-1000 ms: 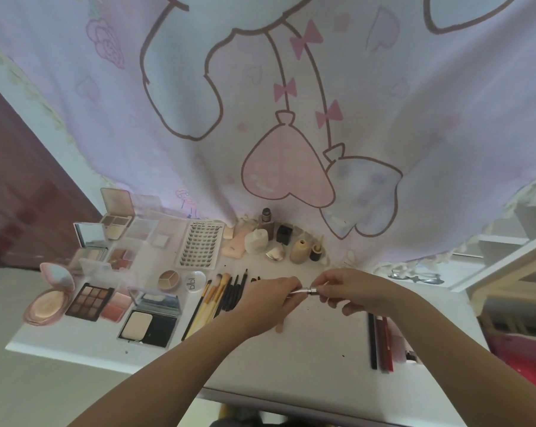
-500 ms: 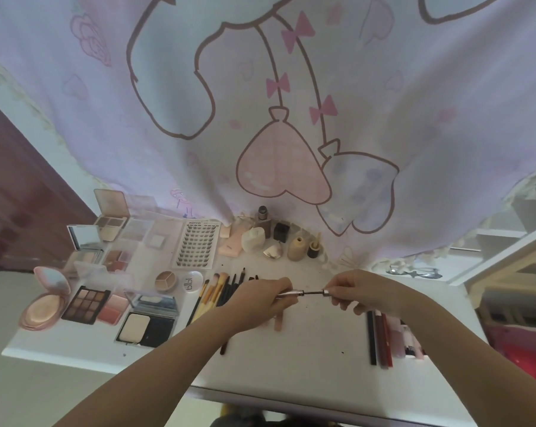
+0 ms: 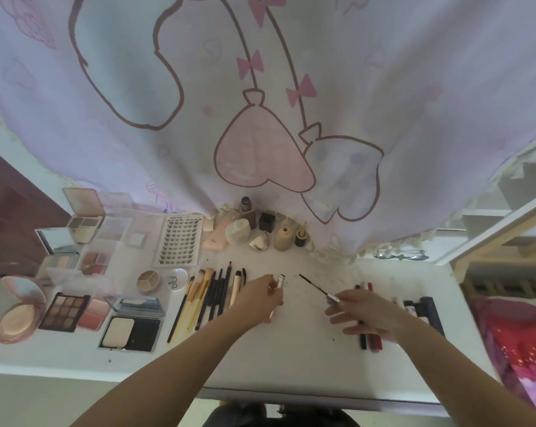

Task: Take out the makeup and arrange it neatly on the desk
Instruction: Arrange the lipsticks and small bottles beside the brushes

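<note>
From the head view, a small tube is held in the left hand, with the fingers curled round it. Its open top points up and away, just right of the brushes. A thin wand is pinched in the right hand by its silver cap, while the other fingers are spread loosely. The dark tip of the wand points toward the tube, but the two are apart.

The rest of the makeup is laid on the white table. The palettes are set at the left, the bottles at the back by the curtain, and the pencils under the right hand.

It looks as if the wand is to be put back in the tube. For that, the tube should be kept still and straight. The tip should be lined up with the hole first, then slid in slowly, so that nothing is smeared on the table. The cap should be turned until it is tight. Then the tube can be laid flat in line next to the brushes.
</note>
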`<state>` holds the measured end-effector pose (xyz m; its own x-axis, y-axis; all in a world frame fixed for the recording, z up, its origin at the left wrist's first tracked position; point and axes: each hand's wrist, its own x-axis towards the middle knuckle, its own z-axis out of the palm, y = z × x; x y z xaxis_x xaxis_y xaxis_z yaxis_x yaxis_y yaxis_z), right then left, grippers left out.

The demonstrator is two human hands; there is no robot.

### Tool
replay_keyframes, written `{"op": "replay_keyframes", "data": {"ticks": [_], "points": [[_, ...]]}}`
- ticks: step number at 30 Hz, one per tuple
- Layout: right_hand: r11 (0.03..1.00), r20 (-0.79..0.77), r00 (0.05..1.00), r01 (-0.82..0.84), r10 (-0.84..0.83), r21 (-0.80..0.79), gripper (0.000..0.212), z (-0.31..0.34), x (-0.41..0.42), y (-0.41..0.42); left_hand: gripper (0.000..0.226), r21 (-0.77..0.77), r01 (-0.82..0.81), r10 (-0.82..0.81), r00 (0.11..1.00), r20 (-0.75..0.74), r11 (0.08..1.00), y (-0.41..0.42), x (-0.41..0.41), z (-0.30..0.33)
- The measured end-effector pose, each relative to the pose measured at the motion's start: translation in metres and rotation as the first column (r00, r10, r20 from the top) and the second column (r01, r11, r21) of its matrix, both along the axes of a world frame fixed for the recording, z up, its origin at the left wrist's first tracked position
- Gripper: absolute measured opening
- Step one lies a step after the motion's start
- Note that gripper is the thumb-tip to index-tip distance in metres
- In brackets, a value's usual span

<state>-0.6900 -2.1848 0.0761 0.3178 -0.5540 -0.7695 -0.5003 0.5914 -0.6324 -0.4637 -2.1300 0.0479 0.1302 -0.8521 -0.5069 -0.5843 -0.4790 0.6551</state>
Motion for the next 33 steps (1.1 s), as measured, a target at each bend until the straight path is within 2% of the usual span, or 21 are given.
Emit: {"op": "replay_keyframes", "data": {"ticks": [1, 2, 4, 5, 8, 11, 14, 17, 20, 23, 26, 28, 30, 33], "points": [[1.000, -0.040, 0.999, -0.015, 0.015, -0.018, 0.014, -0.005, 0.010, 0.007, 0.020, 0.004, -0.022, 0.022, 0.999, 0.024, 1.000, -0.003, -0.009, -0.001], [0.997, -0.095, 0.994, -0.059, 0.055, -0.042, 0.014, -0.009, 0.021, 0.014, 0.025, -0.005, 0.011, -0.011, 0.992, 0.128, 1.000, -0.007, -0.015, -0.002], [0.978, -0.200, 0.967, -0.183, 0.160, -0.100, 0.016, -0.020, 0.044, 0.026, 0.035, -0.021, 0.151, -0.129, 0.899, 0.419, 0.988, -0.010, -0.023, -0.006], [0.960, -0.249, 0.946, -0.245, 0.206, -0.139, 0.017, -0.027, 0.055, 0.029, 0.040, -0.019, 0.208, -0.168, 0.838, 0.519, 0.978, -0.011, -0.024, -0.008], [0.890, -0.432, 0.858, -0.399, 0.278, -0.221, 0.022, -0.047, 0.080, 0.035, 0.044, 0.032, 0.298, -0.247, 0.721, 0.648, 0.954, -0.015, -0.023, -0.018], [0.833, -0.584, 0.761, -0.497, 0.284, -0.242, 0.030, -0.055, 0.099, 0.036, 0.044, 0.076, 0.323, -0.290, 0.692, 0.661, 0.943, -0.019, -0.016, -0.027], [0.808, -0.662, 0.704, -0.533, 0.259, -0.250, 0.035, -0.056, 0.108, 0.037, 0.045, 0.092, 0.338, -0.314, 0.694, 0.648, 0.937, -0.021, -0.011, -0.030], [0.745, -0.718, 0.627, -0.625, 0.302, -0.233, 0.035, -0.060, 0.109, 0.036, 0.046, 0.092, 0.337, -0.314, 0.696, 0.646, 0.937, -0.018, -0.006, -0.033], [0.739, -0.701, 0.646, -0.623, 0.302, -0.256, 0.038, -0.051, 0.095, 0.030, 0.044, 0.035, 0.338, -0.277, 0.702, 0.656, 0.940, -0.017, -0.006, -0.031], [0.772, -0.681, 0.703, -0.543, 0.203, -0.330, 0.033, -0.036, 0.057, 0.009, 0.036, -0.096, 0.382, -0.238, 0.733, 0.638, 0.919, -0.019, -0.023, -0.021], [0.831, -0.678, 0.725, -0.447, 0.120, -0.331, 0.020, -0.029, 0.010, -0.018, 0.031, -0.192, 0.475, -0.309, 0.780, 0.545, 0.859, -0.020, -0.068, -0.014], [0.841, -0.694, 0.707, -0.453, 0.138, -0.294, 0.015, -0.029, -0.011, -0.030, 0.030, -0.183, 0.506, -0.371, 0.793, 0.484, 0.843, -0.021, -0.105, -0.016], [0.836, -0.695, 0.704, -0.465, 0.149, -0.291, 0.015, -0.033, -0.021, -0.038, 0.031, -0.121, 0.487, -0.388, 0.801, 0.456, 0.865, -0.025, -0.135, -0.024], [0.819, -0.672, 0.720, -0.483, 0.171, -0.309, 0.028, -0.036, -0.023, -0.041, 0.034, -0.028, 0.422, -0.355, 0.796, 0.491, 0.906, -0.033, -0.160, -0.038]]}}
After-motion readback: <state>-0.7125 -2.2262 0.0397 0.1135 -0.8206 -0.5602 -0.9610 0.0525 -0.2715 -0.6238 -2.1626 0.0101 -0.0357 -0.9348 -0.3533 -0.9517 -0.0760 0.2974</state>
